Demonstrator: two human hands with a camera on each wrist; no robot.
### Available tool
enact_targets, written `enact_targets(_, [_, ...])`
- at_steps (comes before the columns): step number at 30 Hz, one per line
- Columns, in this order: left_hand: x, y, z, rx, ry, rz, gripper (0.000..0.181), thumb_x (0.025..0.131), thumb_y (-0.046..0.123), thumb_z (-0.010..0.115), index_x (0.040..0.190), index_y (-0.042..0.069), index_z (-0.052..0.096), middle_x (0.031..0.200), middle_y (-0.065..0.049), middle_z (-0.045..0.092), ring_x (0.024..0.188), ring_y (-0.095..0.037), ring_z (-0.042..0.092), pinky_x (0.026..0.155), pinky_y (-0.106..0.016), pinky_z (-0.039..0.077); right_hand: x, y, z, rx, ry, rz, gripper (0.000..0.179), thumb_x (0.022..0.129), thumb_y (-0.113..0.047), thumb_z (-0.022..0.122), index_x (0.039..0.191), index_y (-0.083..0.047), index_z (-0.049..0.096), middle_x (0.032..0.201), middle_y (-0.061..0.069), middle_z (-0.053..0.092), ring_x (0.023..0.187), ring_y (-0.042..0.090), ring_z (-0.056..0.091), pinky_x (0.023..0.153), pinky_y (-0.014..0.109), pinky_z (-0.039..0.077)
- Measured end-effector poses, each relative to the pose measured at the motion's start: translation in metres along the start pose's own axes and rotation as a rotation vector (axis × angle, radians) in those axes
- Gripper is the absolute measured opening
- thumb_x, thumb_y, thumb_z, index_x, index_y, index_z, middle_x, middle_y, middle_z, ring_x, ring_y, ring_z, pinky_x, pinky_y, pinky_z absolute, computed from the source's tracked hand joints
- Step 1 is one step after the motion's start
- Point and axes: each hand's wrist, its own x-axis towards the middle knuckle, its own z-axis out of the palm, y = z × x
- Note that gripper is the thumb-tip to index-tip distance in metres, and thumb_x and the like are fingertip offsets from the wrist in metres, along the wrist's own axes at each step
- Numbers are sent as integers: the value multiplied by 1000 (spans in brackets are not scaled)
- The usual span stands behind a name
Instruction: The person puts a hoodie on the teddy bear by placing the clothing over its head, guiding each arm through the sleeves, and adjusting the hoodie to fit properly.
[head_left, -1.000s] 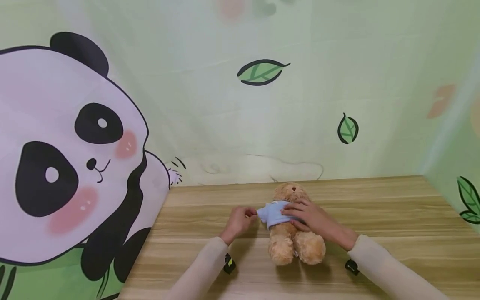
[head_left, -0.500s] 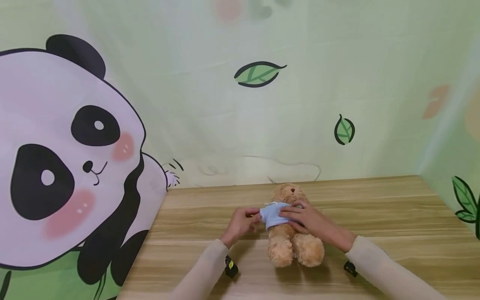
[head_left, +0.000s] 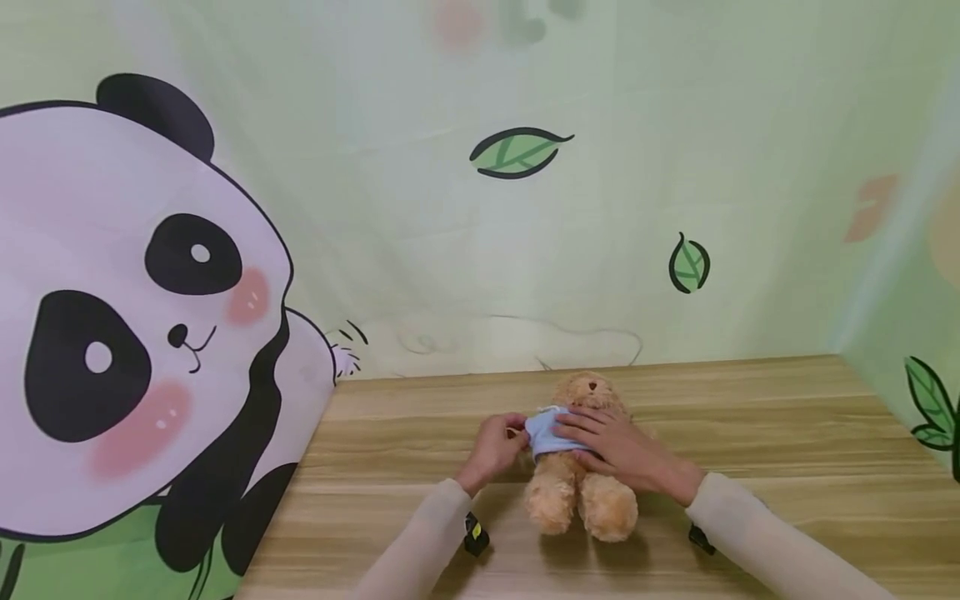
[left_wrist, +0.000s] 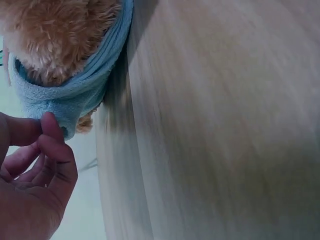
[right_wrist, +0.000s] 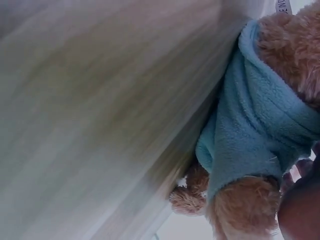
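A brown teddy bear [head_left: 551,500] in a light blue shirt [head_left: 542,432] lies on its back, its head toward the wall. My left hand [head_left: 492,450] is at the shirt's left-hand sleeve; in the left wrist view its thumb and index finger pinch the blue sleeve edge [left_wrist: 69,125]. No bear arm shows out of that sleeve. Flat across the bear's chest rests my right hand [head_left: 618,450], fingers extended over the shirt. In the right wrist view, a furry arm [right_wrist: 245,205] sticks out of the other sleeve, and the right hand shows only at the edge.
The wooden table [head_left: 405,408] reaches back to a pale green wall cloth [head_left: 375,208] printed with a panda [head_left: 90,200] and leaves. Black wrist devices [head_left: 476,535] hang under both cream sleeves. A white tag [right_wrist: 283,6] shows near the bear's lower end.
My left hand has moved right; its fingers spread at the sleeve half a second ago and pinch it now. The bear has turned slightly, legs to the left, head to the right.
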Motion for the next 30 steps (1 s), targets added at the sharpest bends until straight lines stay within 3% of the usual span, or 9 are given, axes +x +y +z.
enact_targets(6, [-3,1,-3,26,12,9,13,91,-4,58,98,-6,68,88,-16,67,69,-17,63,56,-16,46,3,2,3,-30,32,-29,38,98,-32,58,135,-21,59,138,7,57,132,34,48,106,56,39])
enact_targets(12, [-5,-2,-7,6,12,-35,13,90,-6,57,97,-7,68,86,-17,68,70,-25,68,54,-17,45,5,4,5,-20,92,-74,28,96,-32,61,120,-17,65,129,7,62,126,33,54,102,54,41])
enact_targets(18, [-4,-5,-10,15,16,-78,12,92,-3,58,97,-5,68,82,-13,67,71,-19,64,57,-19,45,7,5,2,-77,176,-120,27,97,-35,59,113,-16,70,119,4,68,120,30,58,102,52,42])
enact_targets(25, [-5,-9,-11,-27,3,-121,11,92,0,60,99,-3,68,85,-11,67,72,-11,58,63,-21,46,15,1,-3,32,238,-83,15,92,-23,67,97,-14,77,104,1,75,108,27,64,94,48,48])
enact_targets(28, [-6,-10,-10,-28,-5,-94,10,92,-1,60,99,-3,67,86,-12,67,73,-14,60,64,-21,48,17,3,0,-59,236,-145,12,88,-23,71,97,-16,74,107,3,73,107,27,64,94,48,49])
enact_targets(30, [-7,-11,-10,-27,-9,-73,9,91,-2,60,98,-4,66,86,-14,68,73,-16,62,64,-21,49,17,3,3,-108,217,-181,19,89,-23,70,106,-16,72,116,6,70,113,29,62,97,49,48])
